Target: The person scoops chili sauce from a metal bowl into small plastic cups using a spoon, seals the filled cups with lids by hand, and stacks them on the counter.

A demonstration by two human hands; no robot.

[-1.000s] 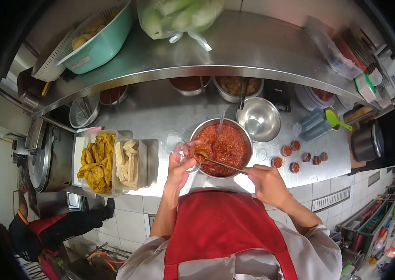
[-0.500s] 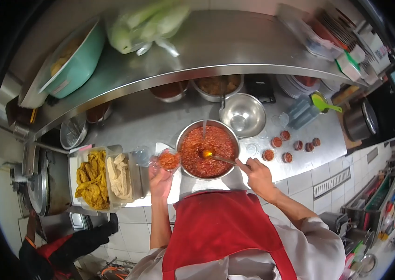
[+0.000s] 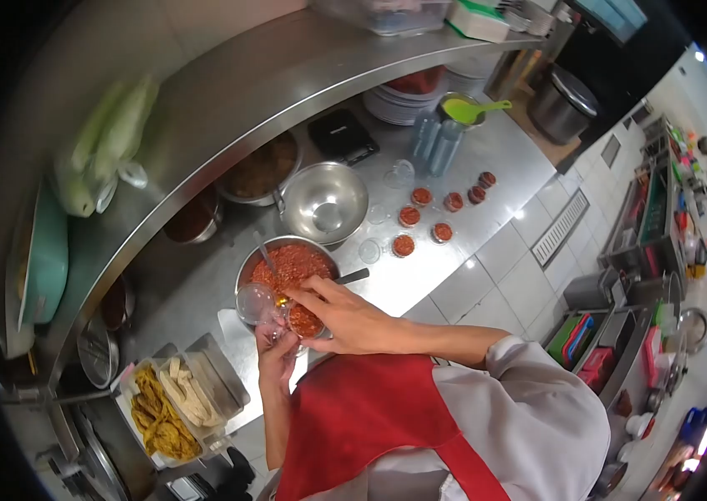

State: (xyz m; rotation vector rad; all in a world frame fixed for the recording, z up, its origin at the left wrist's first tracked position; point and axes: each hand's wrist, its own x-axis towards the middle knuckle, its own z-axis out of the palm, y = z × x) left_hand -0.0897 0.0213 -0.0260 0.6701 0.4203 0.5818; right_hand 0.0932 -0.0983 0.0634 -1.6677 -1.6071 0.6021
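Both my hands are close together at the near edge of a steel bowl of red sauce [image 3: 291, 260]. My left hand [image 3: 277, 349] holds a small clear cup filled with red sauce [image 3: 305, 321] and its clear lid [image 3: 255, 302], which stands tilted at the cup's left. My right hand [image 3: 349, 317] reaches over the cup from the right, its fingers closed round the cup's rim and side. A spoon [image 3: 353, 275] rests in the bowl with its dark handle over the right rim. A second utensil [image 3: 264, 250] leans at the back left of the bowl.
An empty steel bowl [image 3: 324, 203] stands behind. Several filled cups [image 3: 409, 217] sit to the right, near clear cups [image 3: 437, 144] and a green spoon [image 3: 479, 108]. Containers of yellow pieces [image 3: 161, 415] and pale pieces [image 3: 189, 392] are at left. A steel shelf [image 3: 287, 92] overhangs the counter.
My right hand has let go of the spoon and moved left onto the cup. My left hand has brought the filled cup toward it. The view has turned to the right.
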